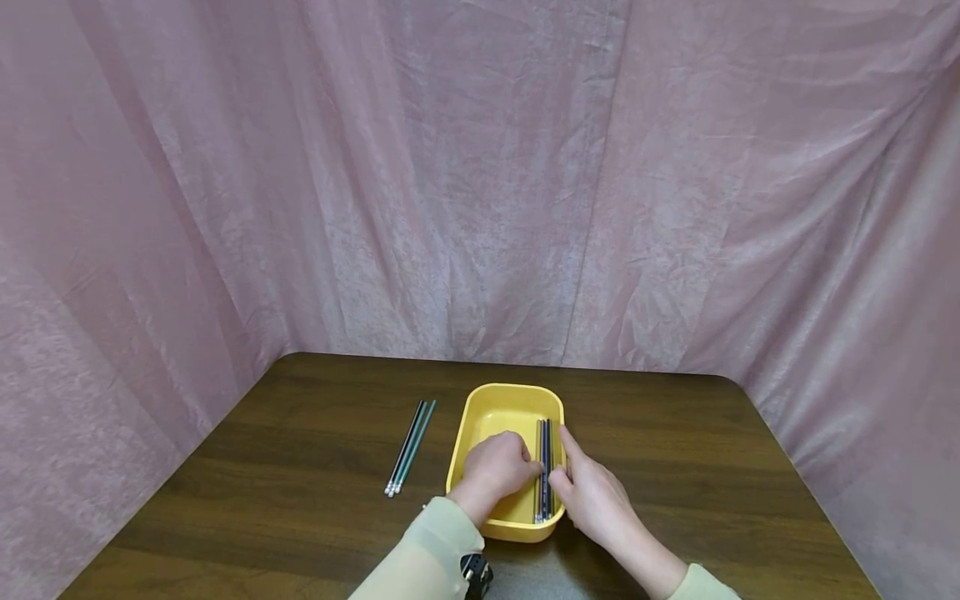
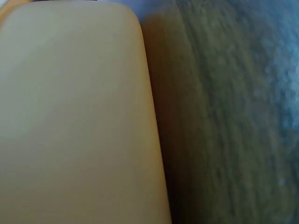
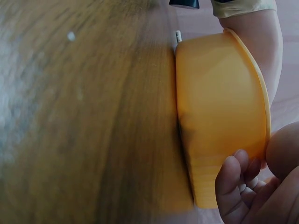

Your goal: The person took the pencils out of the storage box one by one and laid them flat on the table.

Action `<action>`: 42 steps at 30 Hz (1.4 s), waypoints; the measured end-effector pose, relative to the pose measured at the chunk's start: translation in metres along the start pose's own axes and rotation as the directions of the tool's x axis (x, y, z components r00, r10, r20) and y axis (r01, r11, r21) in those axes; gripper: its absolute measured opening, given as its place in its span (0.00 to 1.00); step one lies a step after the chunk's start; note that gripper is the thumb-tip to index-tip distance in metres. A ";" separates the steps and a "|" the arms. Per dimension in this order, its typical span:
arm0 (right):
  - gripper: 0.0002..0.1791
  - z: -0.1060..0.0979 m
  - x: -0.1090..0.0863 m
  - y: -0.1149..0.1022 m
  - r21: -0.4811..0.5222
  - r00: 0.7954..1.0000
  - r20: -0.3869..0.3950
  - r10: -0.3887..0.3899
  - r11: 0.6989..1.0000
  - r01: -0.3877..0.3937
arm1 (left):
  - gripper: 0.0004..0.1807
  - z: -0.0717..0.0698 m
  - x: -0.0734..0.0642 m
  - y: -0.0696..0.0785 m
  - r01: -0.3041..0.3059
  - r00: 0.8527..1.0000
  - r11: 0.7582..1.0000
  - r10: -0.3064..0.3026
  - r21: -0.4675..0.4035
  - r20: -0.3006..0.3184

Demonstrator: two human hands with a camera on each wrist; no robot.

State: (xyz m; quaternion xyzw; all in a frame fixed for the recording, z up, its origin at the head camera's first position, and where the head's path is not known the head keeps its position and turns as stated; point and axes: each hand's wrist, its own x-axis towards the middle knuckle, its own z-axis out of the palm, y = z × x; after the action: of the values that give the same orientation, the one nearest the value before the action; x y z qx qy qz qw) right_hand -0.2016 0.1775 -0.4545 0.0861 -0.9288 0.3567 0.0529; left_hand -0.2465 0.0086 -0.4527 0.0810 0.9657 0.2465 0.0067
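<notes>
A yellow plastic tray (image 1: 501, 392) with high sides stands on the table. Several pencils (image 1: 543, 500), dark ones and a gold-toned one, lie lengthwise inside along its right wall. My left hand (image 1: 497, 462) reaches into the tray over its near left rim, knuckles bent, with the thumb tip right at the pencils. Its other fingertips are hidden beneath the hand, so I cannot tell if they grip a pencil. My right hand (image 1: 597, 500) holds the tray's right wall, thumb at the rim and fingers (image 3: 229, 179) bent against the outside.
Left of the tray, several black and green pencils (image 1: 410, 450) with white eraser ends lie side by side on the brown wooden table (image 1: 300, 433). Pink curtains (image 1: 510, 208) hang behind and on both sides. A small black device (image 1: 476, 575) sits under the left wrist.
</notes>
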 end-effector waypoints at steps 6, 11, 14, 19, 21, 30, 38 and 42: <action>0.41 0.002 -0.001 0.001 0.009 1.000 0.005 0.004 1.000 -0.004 | 0.24 0.003 0.002 0.001 0.022 1.000 1.000 -0.022 0.021 0.015; 0.42 0.001 -0.001 0.000 0.023 1.000 0.009 0.009 1.000 -0.010 | 0.24 0.003 0.001 0.001 0.009 1.000 1.000 -0.009 0.022 -0.008; 0.42 0.001 -0.001 0.000 0.022 1.000 0.014 0.009 1.000 -0.010 | 0.24 0.004 0.001 0.002 0.006 1.000 1.000 -0.006 0.023 -0.007; 0.41 0.001 0.000 0.001 0.009 1.000 0.018 0.006 1.000 -0.006 | 0.23 0.002 0.001 0.003 0.003 1.000 1.000 -0.003 0.006 0.011; 0.41 0.001 0.000 0.001 0.001 1.000 0.016 0.001 1.000 -0.001 | 0.23 0.002 0.001 0.003 0.001 1.000 1.000 -0.001 0.000 0.015; 0.41 0.001 0.001 0.001 0.010 1.000 0.020 0.007 1.000 -0.007 | 0.24 0.004 0.004 0.002 -0.011 0.999 1.000 0.012 -0.018 0.031; 0.41 0.001 0.001 0.001 0.005 1.000 0.024 0.009 1.000 -0.009 | 0.24 0.005 0.004 0.001 -0.017 0.999 0.999 0.018 -0.028 0.042; 0.41 0.001 0.001 0.002 -0.005 1.000 0.022 0.004 1.000 -0.004 | 0.26 0.006 0.004 0.001 -0.024 0.998 0.999 0.025 -0.029 0.049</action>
State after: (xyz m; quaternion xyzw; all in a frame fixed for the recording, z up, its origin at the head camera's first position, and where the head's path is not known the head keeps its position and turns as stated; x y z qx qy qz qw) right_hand -0.2034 0.1781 -0.4564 0.0878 -0.9303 0.3536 0.0422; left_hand -0.2503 0.0129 -0.4569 0.0990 0.9606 0.2581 0.0288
